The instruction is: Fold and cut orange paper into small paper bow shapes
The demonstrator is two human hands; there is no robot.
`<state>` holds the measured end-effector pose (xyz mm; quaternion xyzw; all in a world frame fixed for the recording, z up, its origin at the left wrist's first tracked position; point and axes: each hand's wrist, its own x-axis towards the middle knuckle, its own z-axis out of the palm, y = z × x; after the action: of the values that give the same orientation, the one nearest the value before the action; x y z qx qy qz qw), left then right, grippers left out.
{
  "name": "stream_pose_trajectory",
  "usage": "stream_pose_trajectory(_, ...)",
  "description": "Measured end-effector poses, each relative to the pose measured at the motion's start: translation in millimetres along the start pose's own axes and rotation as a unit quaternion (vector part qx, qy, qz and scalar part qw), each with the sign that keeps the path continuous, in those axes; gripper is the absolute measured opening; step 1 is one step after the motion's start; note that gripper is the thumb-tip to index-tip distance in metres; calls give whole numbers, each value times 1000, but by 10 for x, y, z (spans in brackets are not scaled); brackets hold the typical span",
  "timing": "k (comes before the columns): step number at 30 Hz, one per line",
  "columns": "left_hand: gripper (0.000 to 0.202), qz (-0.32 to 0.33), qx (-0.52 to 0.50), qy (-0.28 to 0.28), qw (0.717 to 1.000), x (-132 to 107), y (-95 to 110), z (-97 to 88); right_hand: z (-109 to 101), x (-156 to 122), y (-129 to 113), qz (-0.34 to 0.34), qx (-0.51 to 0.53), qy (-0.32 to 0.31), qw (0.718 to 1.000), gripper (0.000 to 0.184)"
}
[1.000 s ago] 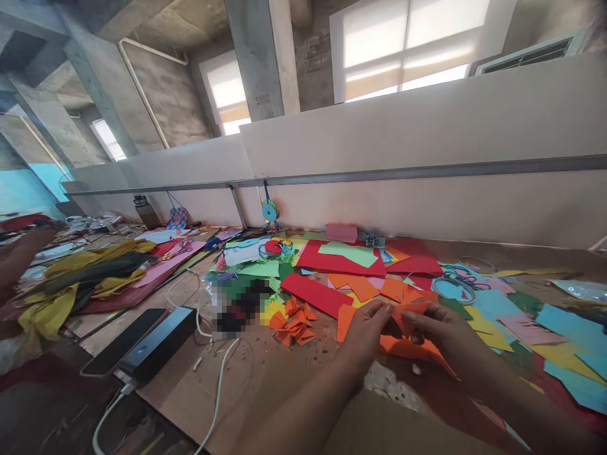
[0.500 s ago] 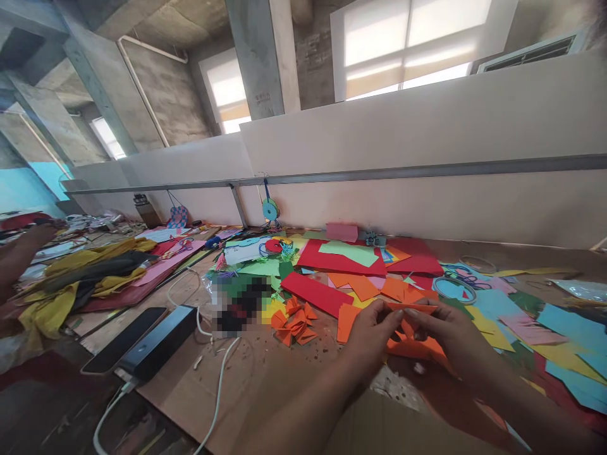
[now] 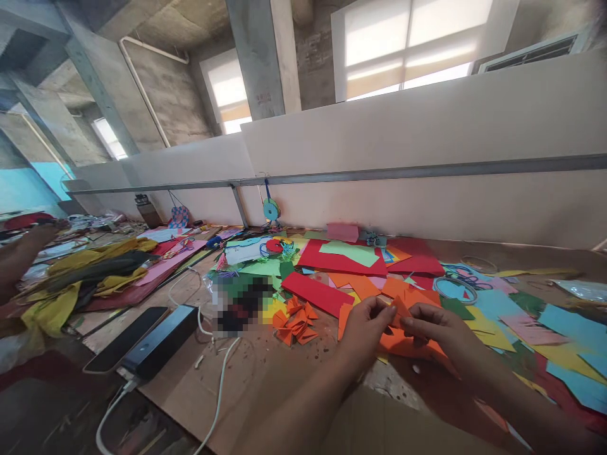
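Note:
Between my two hands is a small piece of orange paper (image 3: 399,309), pinched at its edges above the table. My left hand (image 3: 366,325) closes thumb and fingers on its left side. From the right, my right hand (image 3: 435,325) grips it with thumb and bent forefinger. Larger orange paper (image 3: 417,346) lies just below the hands, partly covered by them. Several folded orange paper pieces (image 3: 294,321) sit in a pile to the left. A red paper strip (image 3: 317,292) rests behind that pile.
A black power bank (image 3: 160,341) with a white cable (image 3: 219,385) lies beside a phone (image 3: 126,338) at the left edge. Coloured paper sheets (image 3: 571,328) spread to the right. A co-worker's arm (image 3: 23,256) shows at far left. A low partition (image 3: 427,208) borders the table.
My fingers have shifted on the orange paper, which now appears smaller and more upright between them. The pile of folded pieces stays where it was.

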<state>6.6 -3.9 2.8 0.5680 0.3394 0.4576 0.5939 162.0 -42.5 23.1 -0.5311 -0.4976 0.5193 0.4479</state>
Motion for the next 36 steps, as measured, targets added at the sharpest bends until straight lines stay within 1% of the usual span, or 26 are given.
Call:
stream_pose_trajectory(2, 25, -5, -10, -6, 1000, -5, -24, 10, -8, 12, 23, -7, 2, 10, 1000, 23)
stream_pose_trajectory(5, 26, -16, -28, 6, 999, -16, -45, 30, -16, 32, 68, -11, -3, 18, 1000, 21)
stream_pose_trajectory(8, 30, -31, -46, 7, 998, -22, -48, 51, 1, 40, 109, -16, -3, 28, 999, 23)
stream_pose_trajectory(10, 33, -34, -54, 10, 998, -15, -50, 61, 24, 41, 125, -8, 14, 26, 1000, 25)
stream_pose_trajectory(13, 40, -34, -64, 29, 997, 30, -55, 48, 50, 42, 124, 3, 22, 6, 1000, 31)
stream_pose_trajectory(16, 49, -38, -77, 52, 995, 108, -43, -20, 35, 36, 86, -11, -19, -20, 1000, 34)
stream_pose_trajectory(19, 55, -50, -79, 54, 994, 171, -12, -125, -28, 21, 12, -23, -59, -40, 997, 34)
stream_pose_trajectory(21, 57, -69, -73, 41, 994, 179, 6, -188, -87, 17, -42, -38, -77, -50, 995, 35)
stream_pose_trajectory(23, 57, -103, -74, 17, 992, 159, 12, -231, -142, 21, -78, -66, -95, -38, 993, 34)
stream_pose_trajectory(25, 55, -142, -82, -13, 986, 123, 4, -252, -180, 29, -83, -97, -119, -21, 988, 26)
stream_pose_trajectory(27, 51, -167, -82, -45, 982, 91, -15, -262, -194, 34, -62, -122, -152, -25, 981, 18)
stream_pose_trajectory(29, 49, -175, -74, -70, 979, 72, -38, -272, -188, 33, -35, -143, -184, -41, 972, 12)
stream_pose_trajectory(31, 48, -181, -68, -83, 978, 66, -59, -285, -173, 29, -20, -156, -210, -49, 964, 10)
stream_pose_trajectory(36, 47, -188, -50, -109, 975, 78, -93, -314, -138, 11, -53, -158, -233, -57, 958, 7)
